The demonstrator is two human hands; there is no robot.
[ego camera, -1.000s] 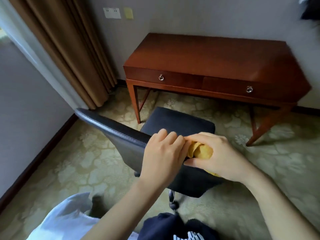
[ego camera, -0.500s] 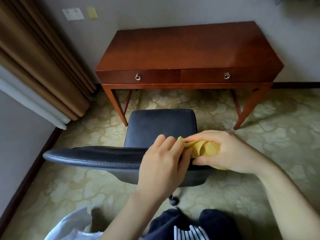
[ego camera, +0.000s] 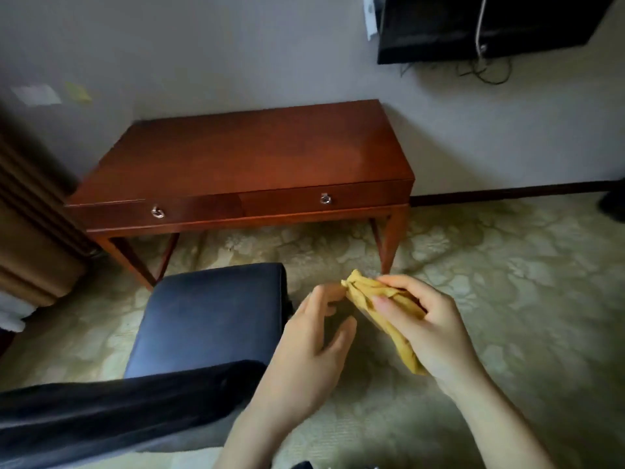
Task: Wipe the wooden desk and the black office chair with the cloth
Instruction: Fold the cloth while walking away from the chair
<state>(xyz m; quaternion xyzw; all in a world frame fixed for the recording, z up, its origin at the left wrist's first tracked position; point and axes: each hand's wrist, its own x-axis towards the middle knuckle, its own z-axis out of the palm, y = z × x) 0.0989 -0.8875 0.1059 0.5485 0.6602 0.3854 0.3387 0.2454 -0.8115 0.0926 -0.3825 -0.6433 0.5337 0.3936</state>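
A bunched yellow cloth (ego camera: pixel 382 301) is held in the air by my right hand (ego camera: pixel 427 324), whose fingers close around it. My left hand (ego camera: pixel 313 350) is just left of it with fingers apart, its fingertips at the cloth's near end; whether they pinch it I cannot tell. The black office chair (ego camera: pixel 209 319) stands to the left below my hands, its seat in the middle and its backrest top (ego camera: pixel 111 411) across the lower left. The wooden desk (ego camera: pixel 250 154) with two drawers stands against the wall beyond the chair, its top bare.
Brown curtains (ego camera: pixel 30 238) hang at the left beside the desk. A black screen (ego camera: pixel 473 25) with dangling cables is mounted on the wall at upper right. Patterned carpet (ego camera: pixel 507 282) covers the floor to the right of the chair.
Both hands have lifted off the chair's backrest and moved right with the cloth. My left hand has opened. The view has swung right, so the chair now sits lower left.
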